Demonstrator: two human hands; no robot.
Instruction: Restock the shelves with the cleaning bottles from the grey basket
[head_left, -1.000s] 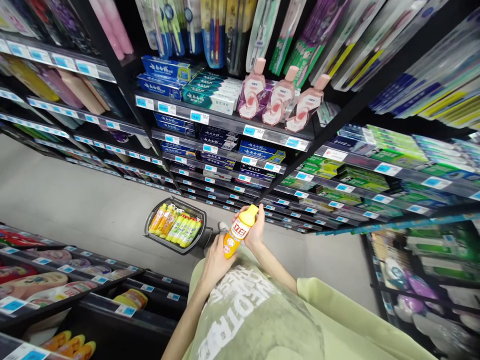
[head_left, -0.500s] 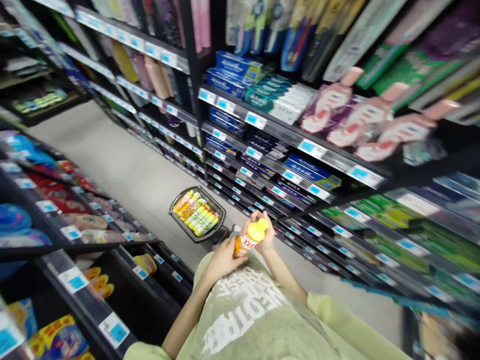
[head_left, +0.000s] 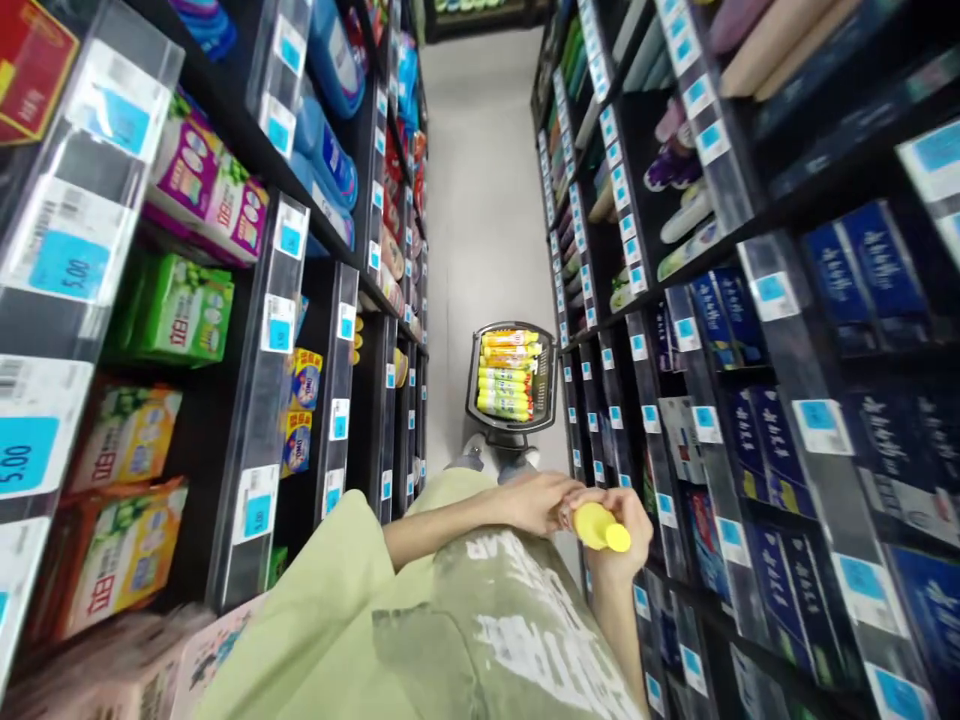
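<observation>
A bottle with a yellow cap (head_left: 596, 524) is held in front of my belly, at the right of the shirt. My right hand (head_left: 630, 530) curls around it from the right side. On its other side my left hand (head_left: 536, 502) is closed, fingertips against the bottle. From above only the yellow top shows plainly; the hands mostly cover the body. Beyond my feet, a dark shopping basket (head_left: 474, 385) stands on the floor with several yellow, orange and green packs (head_left: 506, 385) lying in a row inside.
Shelves with boxed detergents (head_left: 184, 310) and blue bottles (head_left: 330, 150) line the left side. Shelves of blue toothpaste boxes (head_left: 776, 430) line the right. A pale floor aisle (head_left: 480, 190) runs ahead between them. Something pink and blurred (head_left: 172, 660) is at lower left.
My view has turned from the right-hand shelves to straight down the aisle. The bottle remains in my hands, tipped so that its cap faces the camera and its orange body is mostly hidden.
</observation>
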